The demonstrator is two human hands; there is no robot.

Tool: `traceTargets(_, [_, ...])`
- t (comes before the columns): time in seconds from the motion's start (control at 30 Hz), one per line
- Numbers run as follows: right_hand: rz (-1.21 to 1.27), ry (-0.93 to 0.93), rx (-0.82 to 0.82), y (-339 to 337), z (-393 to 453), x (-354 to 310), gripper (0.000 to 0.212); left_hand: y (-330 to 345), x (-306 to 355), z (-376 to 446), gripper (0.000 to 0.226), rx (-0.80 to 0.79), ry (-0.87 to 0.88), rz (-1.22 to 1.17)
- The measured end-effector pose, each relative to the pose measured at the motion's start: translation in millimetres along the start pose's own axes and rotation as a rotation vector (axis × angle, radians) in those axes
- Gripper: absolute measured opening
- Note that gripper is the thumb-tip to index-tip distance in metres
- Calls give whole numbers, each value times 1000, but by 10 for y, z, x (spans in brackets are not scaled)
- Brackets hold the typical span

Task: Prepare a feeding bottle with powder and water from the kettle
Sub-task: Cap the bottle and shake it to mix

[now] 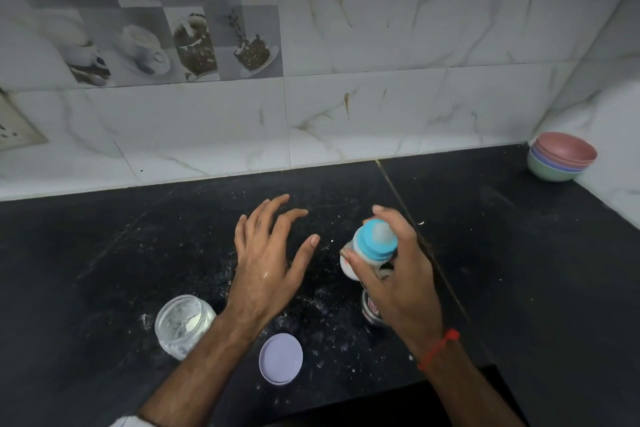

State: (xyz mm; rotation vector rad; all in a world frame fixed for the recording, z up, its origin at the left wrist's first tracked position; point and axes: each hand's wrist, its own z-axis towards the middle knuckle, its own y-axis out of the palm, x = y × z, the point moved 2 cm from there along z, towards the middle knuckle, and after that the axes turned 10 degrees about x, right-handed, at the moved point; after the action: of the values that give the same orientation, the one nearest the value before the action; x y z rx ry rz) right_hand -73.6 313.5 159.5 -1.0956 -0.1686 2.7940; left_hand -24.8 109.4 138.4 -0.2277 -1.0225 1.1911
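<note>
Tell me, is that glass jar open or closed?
Open. The glass jar has no lid on its mouth; a lilac lid lies on the counter beside it.

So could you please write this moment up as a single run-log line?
right hand: grips capped feeding bottle | left hand: open, holding nothing | powder jar: open | lid: on counter

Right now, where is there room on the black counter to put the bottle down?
The widest bare patch of counter lies right of the bottle, between the right hand and the stacked bowls. Another lies along the wall behind the left hand. Near the front it is crowded: jar, lid, spilled powder.
</note>
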Motion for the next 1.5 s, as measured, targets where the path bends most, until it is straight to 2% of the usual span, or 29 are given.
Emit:
traceTargets(0.1, [95, -78, 150, -22, -13, 0, 64, -1, 5, 30, 48, 14, 21, 6])
traceTargets(0.13, [100, -78, 150, -15, 9, 14, 65, 1, 0, 41, 49, 12, 8, 9])
traceTargets(0.23, [-17, 51, -14, 41, -12, 53, 69, 16, -5, 18, 49, -5, -5, 10])
traceTargets(0.37, [72, -39, 193, -12, -21, 137, 66, 17, -9, 39, 50, 1, 12, 13])
traceTargets(0.5, [-57, 114, -20, 61, -76, 186, 68, 46, -15, -5, 49, -23, 9, 4])
traceTargets(0.6, [18, 58, 118, 16, -135, 234, 67, 34, -19, 26, 47, 1, 26, -15])
traceTargets(0.63, [18, 99, 87, 26, -110, 252, 65, 36, -25, 32, 47, -5, 4, -22])
traceTargets(0.73, [-15, 417, -120, 82, -121, 264, 67, 48, 16, -42, 48, -37, -6, -45])
traceTargets(0.8, [139, 557, -51, 64, -90, 226, 68, 67, 45, -86, 45, -45, 20, -79])
traceTargets(0.87, [311, 674, 27, 57, -7, 155, 69, 118, 81, -136, 46, -122, -58, -231])
traceTargets(0.97, [446, 812, 44, 124, 67, 34, 70, 222, 225, -224, 47, -260, -260, -556])
traceTargets(1.1, [551, 849, -48, 145, 139, -48, 67, 264, 336, -161, 45, -168, -547, -735])
traceTargets(1.17, [560, 822, -120, 110, 176, -64, 70, 250, 349, -69, 45, -207, -727, -882])
traceTargets(1.23, [565, 768, -193, 83, 196, -87, 78, 233, 383, -19, 55, -350, -909, -1076])
traceTargets(1.3, [610, 699, -227, 87, 197, -117, 87, 202, 419, -23, 70, -567, -1057, -1235])
traceTargets(1.37, [634, 644, -207, 99, 211, -180, 89, 177, 435, -41, 86, -735, -1109, -1302])
traceTargets(1.4, [631, 624, -188, 100, 223, -203, 88, 180, 441, -40, 93, -765, -1099, -1291])
traceTargets(1.43, [627, 611, -166, 90, 243, -225, 87, 195, 446, -33, 100, -755, -1071, -1247])
traceTargets(1.5, [598, 534, -110, 40, 314, -274, 85, 203, 426, -2, 107, -593, -952, -1066])
